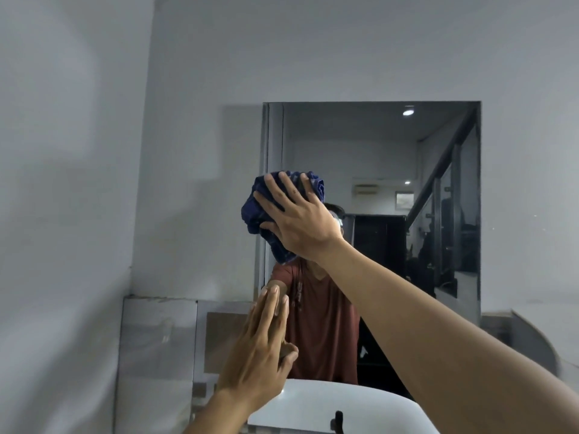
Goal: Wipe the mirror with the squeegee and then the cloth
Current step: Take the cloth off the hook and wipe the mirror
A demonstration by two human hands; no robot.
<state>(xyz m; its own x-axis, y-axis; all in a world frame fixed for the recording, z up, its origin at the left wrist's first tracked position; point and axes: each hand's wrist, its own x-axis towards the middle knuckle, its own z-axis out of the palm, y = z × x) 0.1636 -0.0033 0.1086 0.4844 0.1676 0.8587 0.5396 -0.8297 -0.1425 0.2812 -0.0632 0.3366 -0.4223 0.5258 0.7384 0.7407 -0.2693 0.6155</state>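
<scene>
cloth against the mirror, under the right palm

sitting nearest, at the bottom edge: white basin [329, 402] with a dark tap [337, 419]. reaching up beside it, left hand [261, 349], flat and empty, fingers straight and together, fingertips touching the glass near the mirror's [376, 145] lower left edge. stretching farther up and across, right hand [296, 214], fingers spread wide, pressing a bunched dark blue cloth [255, 211] onto the mirror's left side, well above the left hand. bulging out past the fingers, cloth spilling left and below the palm.
</scene>
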